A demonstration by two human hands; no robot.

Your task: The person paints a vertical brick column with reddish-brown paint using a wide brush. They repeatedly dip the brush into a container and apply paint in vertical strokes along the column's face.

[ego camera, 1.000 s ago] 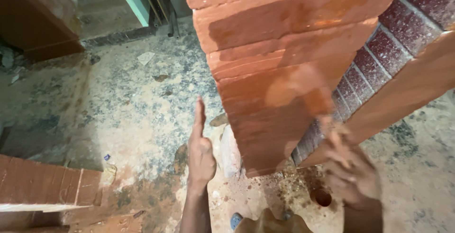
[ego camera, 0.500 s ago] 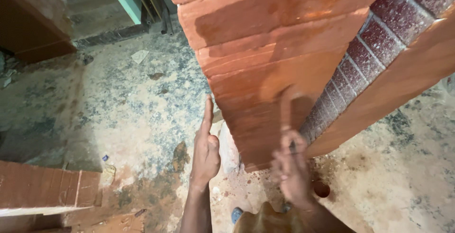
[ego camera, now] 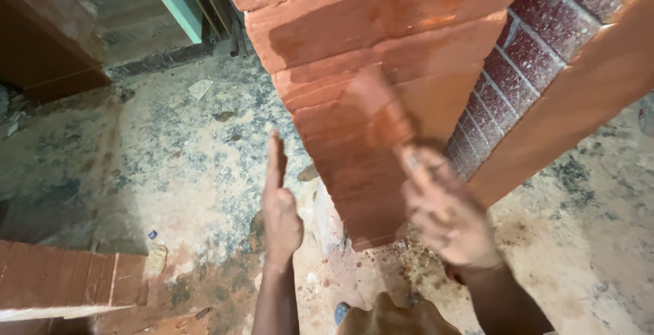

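Right hand (ego camera: 446, 219) swung right, gripping brush (ego camera: 381, 110) on red brick pillar (ego camera: 381, 42), left hand (ego camera: 281, 209) flat (empty).

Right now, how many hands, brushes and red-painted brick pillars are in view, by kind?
Hands: 2, the left hand held free with a finger raised, the right hand with its grip on the brush
Paintbrush: 1, blurred, against the pillar
Red-painted brick pillar: 1
Total: 4
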